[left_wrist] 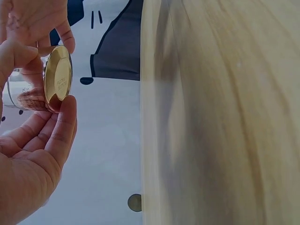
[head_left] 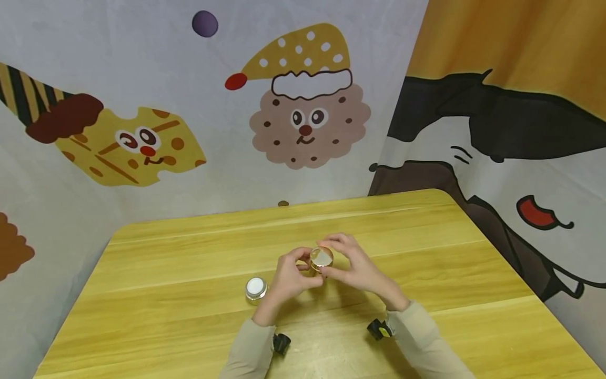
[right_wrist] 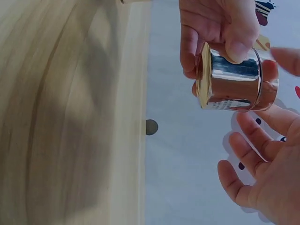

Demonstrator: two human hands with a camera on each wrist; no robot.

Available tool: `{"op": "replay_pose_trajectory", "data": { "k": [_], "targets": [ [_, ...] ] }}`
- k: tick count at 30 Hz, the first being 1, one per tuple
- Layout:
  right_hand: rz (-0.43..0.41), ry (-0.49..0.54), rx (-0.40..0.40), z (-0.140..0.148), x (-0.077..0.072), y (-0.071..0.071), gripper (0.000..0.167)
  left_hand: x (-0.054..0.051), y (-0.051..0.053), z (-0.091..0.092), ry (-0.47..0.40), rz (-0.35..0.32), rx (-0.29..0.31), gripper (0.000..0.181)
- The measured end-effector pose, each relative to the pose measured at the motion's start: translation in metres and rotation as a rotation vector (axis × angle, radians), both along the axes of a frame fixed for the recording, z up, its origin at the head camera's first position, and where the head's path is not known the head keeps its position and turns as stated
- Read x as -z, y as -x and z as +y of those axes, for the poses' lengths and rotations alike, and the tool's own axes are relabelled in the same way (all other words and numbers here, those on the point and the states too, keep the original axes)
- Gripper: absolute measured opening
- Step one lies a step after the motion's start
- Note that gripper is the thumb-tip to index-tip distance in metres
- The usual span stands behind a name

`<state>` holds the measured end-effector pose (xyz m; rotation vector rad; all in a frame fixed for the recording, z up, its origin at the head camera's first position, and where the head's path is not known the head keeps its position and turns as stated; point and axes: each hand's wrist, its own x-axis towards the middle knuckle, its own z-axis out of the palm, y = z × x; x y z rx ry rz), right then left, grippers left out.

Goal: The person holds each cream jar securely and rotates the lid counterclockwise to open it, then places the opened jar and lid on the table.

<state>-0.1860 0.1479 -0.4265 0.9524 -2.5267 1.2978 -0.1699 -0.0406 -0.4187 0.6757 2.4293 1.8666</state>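
Note:
A shiny gold cosmetic jar (head_left: pixel 321 257) is held above the table between both hands. My left hand (head_left: pixel 290 276) grips its body near the base; in the right wrist view the left thumb lies along the mirror-like side of the jar (right_wrist: pixel 234 77). Thumb and index finger of my right hand (head_left: pixel 355 267) pinch the top end, where a seam shows; its other fingers are spread in the right wrist view. The gold base (left_wrist: pixel 59 77) with small lettering faces the left wrist camera. Left of my left hand, a second, silver jar with a white top (head_left: pixel 256 287) stands upright on the table.
The wooden table (head_left: pixel 189 268) has a rounded far edge against a wall cloth (head_left: pixel 227 184) printed with cartoon food. Another printed cloth (head_left: pixel 521 179) hangs on the right. A black wrist camera (head_left: pixel 281 344) sits by the left cuff, another (head_left: pixel 377 329) by the right cuff.

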Motion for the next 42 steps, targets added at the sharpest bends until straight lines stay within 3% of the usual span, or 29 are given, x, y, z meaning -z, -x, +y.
{"op": "replay_pose_trajectory", "data": {
  "k": [4, 8, 15, 18, 21, 24, 29, 34, 38, 40, 42],
  "targets": [
    [-0.001, -0.023, 0.029, 0.000, 0.002, 0.000, 0.065, 0.000, -0.001, 0.000, 0.006, -0.006, -0.010, 0.040],
    [0.009, -0.027, 0.093, -0.002, 0.005, 0.002, 0.057, 0.002, 0.000, 0.001, 0.002, -0.001, -0.013, 0.040],
    [-0.014, 0.025, 0.048, 0.001, 0.004, 0.003, 0.044, 0.035, 0.014, 0.003, -0.002, 0.028, -0.023, 0.040],
    [-0.022, 0.022, -0.007, 0.004, 0.003, 0.003, 0.048, 0.038, 0.015, 0.002, -0.001, 0.032, -0.021, 0.040],
    [-0.027, 0.008, -0.028, 0.005, 0.002, 0.001, 0.056, 0.039, 0.015, 0.002, 0.001, 0.027, -0.023, 0.040],
    [-0.038, 0.001, 0.011, 0.004, 0.002, 0.001, 0.058, 0.038, 0.015, 0.003, 0.004, 0.026, -0.022, 0.041],
    [-0.039, 0.029, 0.060, 0.002, 0.003, 0.002, 0.046, 0.037, 0.014, 0.003, 0.016, 0.033, -0.017, 0.039],
    [-0.013, 0.054, 0.004, 0.005, 0.004, 0.003, 0.041, 0.038, 0.015, 0.002, 0.015, 0.034, -0.013, 0.039],
    [-0.001, 0.033, -0.063, 0.006, 0.002, 0.002, 0.049, 0.039, 0.015, 0.002, -0.007, 0.037, -0.012, 0.039],
    [-0.020, 0.026, -0.060, 0.006, 0.002, 0.002, 0.053, 0.030, 0.011, 0.002, -0.017, 0.023, -0.012, 0.040],
    [-0.043, 0.022, -0.030, 0.005, 0.003, 0.001, 0.056, 0.027, 0.010, 0.003, -0.020, 0.006, -0.016, 0.041]
  ]
}}
